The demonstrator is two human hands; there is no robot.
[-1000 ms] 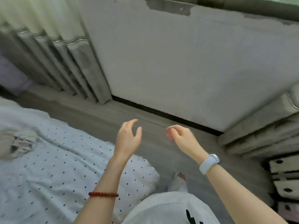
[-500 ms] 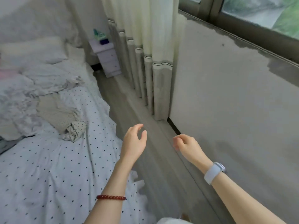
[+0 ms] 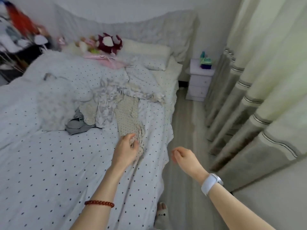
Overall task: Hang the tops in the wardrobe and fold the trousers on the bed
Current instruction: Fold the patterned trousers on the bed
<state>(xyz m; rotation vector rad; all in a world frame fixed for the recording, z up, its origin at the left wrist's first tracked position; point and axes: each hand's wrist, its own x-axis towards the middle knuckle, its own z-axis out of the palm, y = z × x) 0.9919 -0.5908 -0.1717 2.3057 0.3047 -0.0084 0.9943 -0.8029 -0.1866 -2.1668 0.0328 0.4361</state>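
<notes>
Since half a second ago my view has swung onto the bed (image 3: 49,163). Both hands are loosely curled, holding nothing: left hand (image 3: 125,149) over the dotted trousers (image 3: 127,113) near the bed's right edge, right hand (image 3: 186,157) above the floor. One nightstand (image 3: 198,84) stands beyond.

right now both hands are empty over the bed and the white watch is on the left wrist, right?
Not quite: the head view shows the white watch on the right wrist; the left wrist wears a red bead bracelet. Both the left hand and right hand do hold nothing.
</notes>
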